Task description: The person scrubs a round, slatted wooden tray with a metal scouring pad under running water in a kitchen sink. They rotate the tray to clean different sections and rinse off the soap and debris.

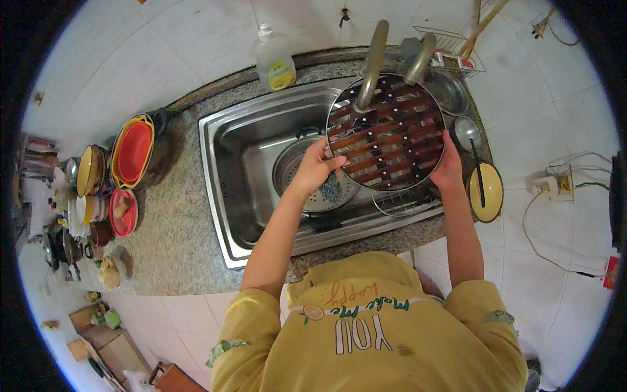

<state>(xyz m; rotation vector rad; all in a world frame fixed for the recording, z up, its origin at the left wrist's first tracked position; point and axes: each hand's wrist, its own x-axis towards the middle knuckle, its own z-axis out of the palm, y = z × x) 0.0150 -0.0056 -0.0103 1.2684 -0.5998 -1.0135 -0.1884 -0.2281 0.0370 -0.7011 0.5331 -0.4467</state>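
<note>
A round rack of dark brown slats with a metal rim (387,142) is held tilted above the right side of the steel sink (215,161). My left hand (321,164) grips its left edge, with the thumb over the rim. My right hand (448,164) grips the right edge. The end of a metal faucet (372,68) is at the rack's upper part. Under my left hand a perforated metal steamer tray (289,176) lies in the sink, with a grey scouring-like tangle (332,190) on it. A round wire rack (404,203) rests partly hidden below the slats.
A clear pump bottle (274,61) stands behind the sink. Right of it are a metal pan (446,93), a ladle (466,128) and a yellow dish (486,193). Red and yellow baskets (132,152), with stacked bowls (85,171), stand on the left counter.
</note>
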